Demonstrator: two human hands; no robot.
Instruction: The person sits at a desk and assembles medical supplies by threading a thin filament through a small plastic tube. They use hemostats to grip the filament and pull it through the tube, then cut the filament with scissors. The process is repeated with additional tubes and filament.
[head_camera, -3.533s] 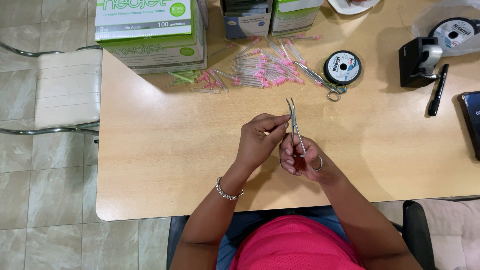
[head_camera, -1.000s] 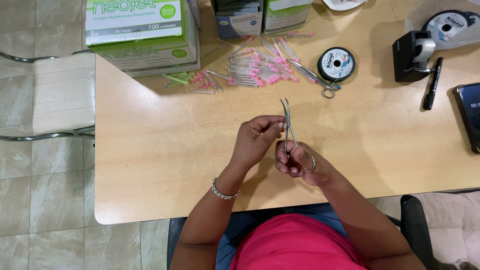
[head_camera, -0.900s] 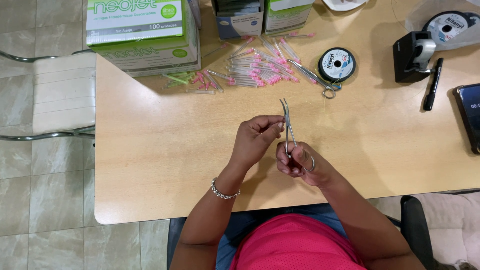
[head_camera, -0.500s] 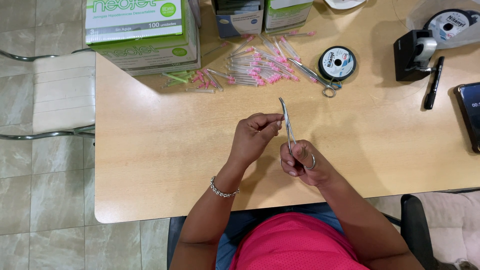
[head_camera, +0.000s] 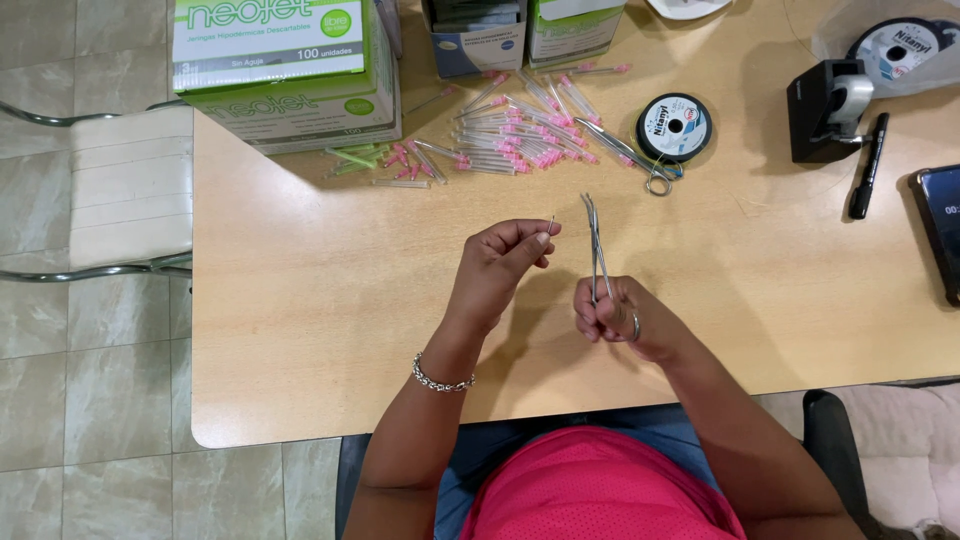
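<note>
Two hands above the counter (head_camera: 300, 330) | left hand (head_camera: 500, 262): fingers pinched on a thin needle (head_camera: 551, 224); light, stiff, sharp | right hand (head_camera: 612, 318): fingers closed through slim metal forceps (head_camera: 596, 245) rings; hold there | pink-capped needles (head_camera: 510, 140) beyond

Left hand (head_camera: 500, 262) raised over wooden table (head_camera: 300, 330), fingertips pinching thin needle (head_camera: 551, 224), tip pointing up. Right hand (head_camera: 612, 315) just beside, gripping steel forceps (head_camera: 596, 248) by ring handles, slim tips pointing away and near needle, not touching. Behind, heap of pink-capped needles (head_camera: 510, 135), thread spool (head_camera: 674, 127), green boxes (head_camera: 285, 70).
</note>
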